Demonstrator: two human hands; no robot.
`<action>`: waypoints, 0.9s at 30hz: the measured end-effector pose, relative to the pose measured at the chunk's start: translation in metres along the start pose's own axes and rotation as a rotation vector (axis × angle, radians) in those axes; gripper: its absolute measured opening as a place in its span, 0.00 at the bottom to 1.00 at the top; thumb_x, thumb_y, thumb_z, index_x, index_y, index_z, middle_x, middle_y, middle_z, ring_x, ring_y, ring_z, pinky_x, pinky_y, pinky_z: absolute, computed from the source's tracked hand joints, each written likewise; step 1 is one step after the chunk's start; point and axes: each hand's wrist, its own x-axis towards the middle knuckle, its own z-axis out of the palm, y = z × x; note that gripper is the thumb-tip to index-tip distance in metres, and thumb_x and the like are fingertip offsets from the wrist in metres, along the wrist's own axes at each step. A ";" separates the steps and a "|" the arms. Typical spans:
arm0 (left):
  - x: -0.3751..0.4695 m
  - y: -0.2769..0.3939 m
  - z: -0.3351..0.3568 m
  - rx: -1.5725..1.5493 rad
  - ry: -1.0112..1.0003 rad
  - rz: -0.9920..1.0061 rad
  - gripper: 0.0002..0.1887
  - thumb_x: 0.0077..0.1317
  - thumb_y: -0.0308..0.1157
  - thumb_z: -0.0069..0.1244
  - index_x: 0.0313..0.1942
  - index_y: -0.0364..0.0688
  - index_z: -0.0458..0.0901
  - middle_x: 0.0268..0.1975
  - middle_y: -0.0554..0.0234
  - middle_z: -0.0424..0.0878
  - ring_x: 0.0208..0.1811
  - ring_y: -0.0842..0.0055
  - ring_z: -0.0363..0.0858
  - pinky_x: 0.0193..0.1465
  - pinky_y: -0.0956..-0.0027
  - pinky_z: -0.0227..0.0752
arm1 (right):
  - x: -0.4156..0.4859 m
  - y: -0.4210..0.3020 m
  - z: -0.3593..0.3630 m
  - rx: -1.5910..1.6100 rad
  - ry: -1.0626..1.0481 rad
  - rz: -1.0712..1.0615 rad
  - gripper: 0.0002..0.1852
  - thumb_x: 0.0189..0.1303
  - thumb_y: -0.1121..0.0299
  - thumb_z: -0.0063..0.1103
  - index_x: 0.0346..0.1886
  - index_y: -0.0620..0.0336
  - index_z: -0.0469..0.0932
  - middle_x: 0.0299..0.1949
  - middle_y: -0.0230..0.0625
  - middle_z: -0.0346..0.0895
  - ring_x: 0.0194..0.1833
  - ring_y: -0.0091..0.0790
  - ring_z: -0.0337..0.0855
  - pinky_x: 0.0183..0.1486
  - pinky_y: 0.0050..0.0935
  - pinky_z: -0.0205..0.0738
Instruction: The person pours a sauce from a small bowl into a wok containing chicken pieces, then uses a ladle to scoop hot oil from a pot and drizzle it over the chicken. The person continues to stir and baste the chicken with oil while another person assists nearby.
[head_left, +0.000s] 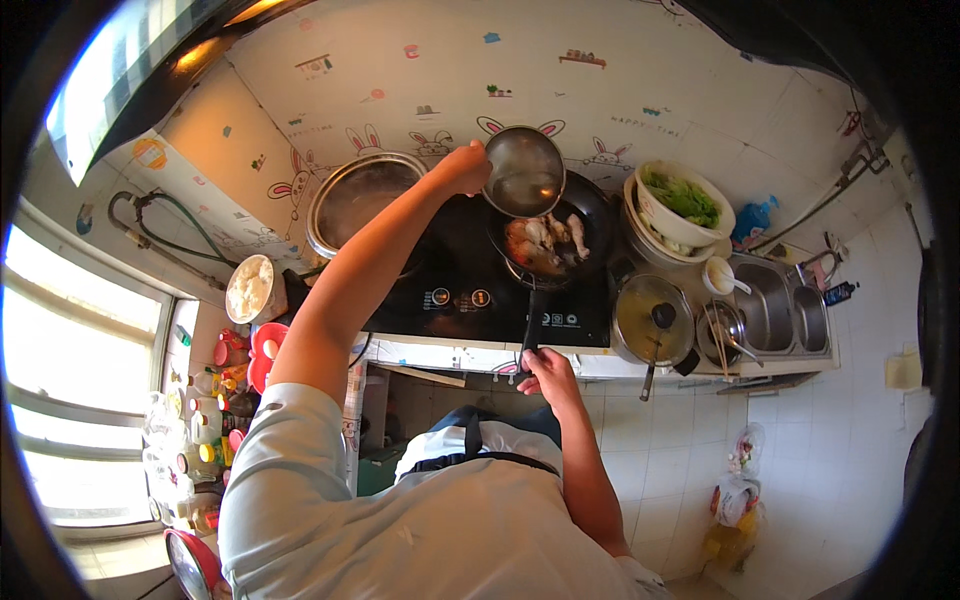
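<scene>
My left hand (466, 169) grips the left rim of a round metal bowl (523, 171), tilted above the far side of a black frying pan (589, 199). Whether liquid lies in the bowl is hard to tell. Several pieces of meat, which look like chicken with a drumstick among them (544, 240), lie in the pan. The pan sits on the right side of a black glass cooktop (420, 300). Its long black handle (534, 319) points towards me, and my right hand (551, 376) holds the handle's near end.
A wide steel pot (313, 214) steams at the left. A lidded pot (634, 341) stands right of the cooktop, before stacked bowls with leafy greens (679, 196). Farther right is a steel sink (769, 319). A bowl of white food (251, 289) and several bottles (206, 427) stand left.
</scene>
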 end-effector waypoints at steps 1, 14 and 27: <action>0.002 0.007 0.007 0.012 0.089 -0.043 0.15 0.68 0.32 0.47 0.47 0.29 0.68 0.38 0.38 0.84 0.37 0.52 0.87 0.40 0.53 0.79 | 0.000 0.001 0.000 0.009 0.001 0.009 0.14 0.72 0.61 0.57 0.42 0.64 0.77 0.34 0.33 0.79 0.23 0.27 0.84 0.24 0.20 0.76; -0.023 0.078 0.010 -0.013 0.426 0.081 0.15 0.70 0.31 0.42 0.53 0.35 0.65 0.33 0.40 0.85 0.37 0.47 0.86 0.39 0.48 0.79 | 0.003 0.004 -0.002 -0.053 0.026 -0.015 0.15 0.73 0.61 0.55 0.45 0.67 0.76 0.35 0.37 0.82 0.22 0.28 0.85 0.20 0.20 0.76; -0.032 0.083 0.003 0.258 0.666 0.290 0.21 0.68 0.30 0.44 0.60 0.36 0.68 0.32 0.48 0.87 0.32 0.63 0.89 0.29 0.60 0.81 | -0.003 0.002 0.006 0.022 0.069 0.008 0.17 0.73 0.56 0.54 0.42 0.63 0.76 0.36 0.34 0.78 0.21 0.27 0.84 0.22 0.20 0.74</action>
